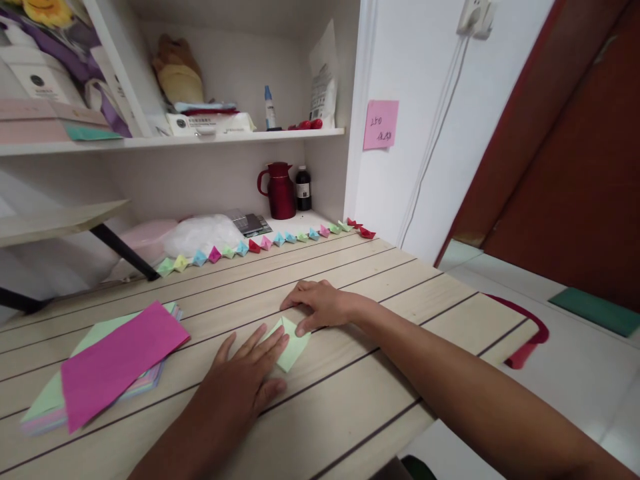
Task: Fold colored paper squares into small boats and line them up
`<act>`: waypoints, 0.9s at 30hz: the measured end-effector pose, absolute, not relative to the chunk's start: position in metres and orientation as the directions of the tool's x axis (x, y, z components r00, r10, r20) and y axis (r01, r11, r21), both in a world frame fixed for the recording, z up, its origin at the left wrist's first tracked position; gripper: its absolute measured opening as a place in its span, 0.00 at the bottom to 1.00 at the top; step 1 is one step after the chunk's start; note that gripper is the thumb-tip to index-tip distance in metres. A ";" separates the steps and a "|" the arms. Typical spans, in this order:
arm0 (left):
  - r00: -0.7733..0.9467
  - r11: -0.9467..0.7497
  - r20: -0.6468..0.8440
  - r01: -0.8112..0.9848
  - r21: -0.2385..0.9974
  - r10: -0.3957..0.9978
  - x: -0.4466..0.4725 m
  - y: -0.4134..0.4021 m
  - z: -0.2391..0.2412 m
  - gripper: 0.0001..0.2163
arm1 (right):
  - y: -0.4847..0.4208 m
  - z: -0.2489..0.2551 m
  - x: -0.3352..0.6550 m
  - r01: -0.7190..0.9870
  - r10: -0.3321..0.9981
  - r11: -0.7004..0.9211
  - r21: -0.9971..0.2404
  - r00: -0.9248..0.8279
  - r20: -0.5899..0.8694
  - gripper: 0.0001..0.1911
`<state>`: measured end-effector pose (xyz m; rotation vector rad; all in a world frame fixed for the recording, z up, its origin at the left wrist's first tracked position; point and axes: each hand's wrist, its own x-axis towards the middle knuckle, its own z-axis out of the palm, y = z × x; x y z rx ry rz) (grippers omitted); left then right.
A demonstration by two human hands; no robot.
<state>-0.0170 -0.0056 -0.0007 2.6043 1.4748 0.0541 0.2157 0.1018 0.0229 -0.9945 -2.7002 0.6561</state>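
A small folded piece of light green paper (291,352) lies flat on the wooden table (350,413), with crease lines near its top corner. My left hand (245,373) rests over the paper's left part, its fingers stretched out and covering that side. From the right, my right hand (323,305) reaches in with the thumb on the paper's right edge. Its other fingers are bent, apart from the thumb, and touch the table behind the paper. To the left sits a stack of coloured paper (145,383) with a magenta sheet (125,363) on top.
Several small folded paper boats (254,246) stand in a row along the table's back edge. Behind them are a red jug (281,192), a dark bottle (303,189) and a plastic bag (203,233). A black-legged wooden stand (65,223) is at the left.
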 end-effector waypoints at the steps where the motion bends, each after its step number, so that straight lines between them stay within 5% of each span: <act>1: 0.513 -0.504 -0.036 0.852 0.142 0.858 -0.017 -0.006 -0.001 0.25 | 0.102 0.023 0.217 0.567 0.646 0.681 -0.463 -0.763 0.013 0.26; 9: 0.515 -0.506 -0.039 0.851 0.138 0.856 -0.018 -0.003 0.003 0.25 | 0.106 0.024 0.227 0.532 0.595 0.685 -0.498 -0.803 -0.040 0.32; 16: 0.611 -0.581 0.024 0.740 0.338 0.792 -0.030 0.029 0.017 0.18 | 0.115 0.012 0.219 0.568 0.811 0.468 -0.677 -0.580 0.074 0.15; 21: 0.493 -0.518 0.165 0.774 0.364 0.854 -0.022 0.031 0.013 0.14 | 0.109 0.014 0.210 0.632 0.804 0.542 -0.554 -0.581 0.124 0.17; 27: 0.489 -0.551 0.290 0.812 0.195 0.823 -0.015 0.015 -0.001 0.16 | 0.101 0.011 0.197 0.639 0.757 0.624 -0.450 -0.638 0.143 0.25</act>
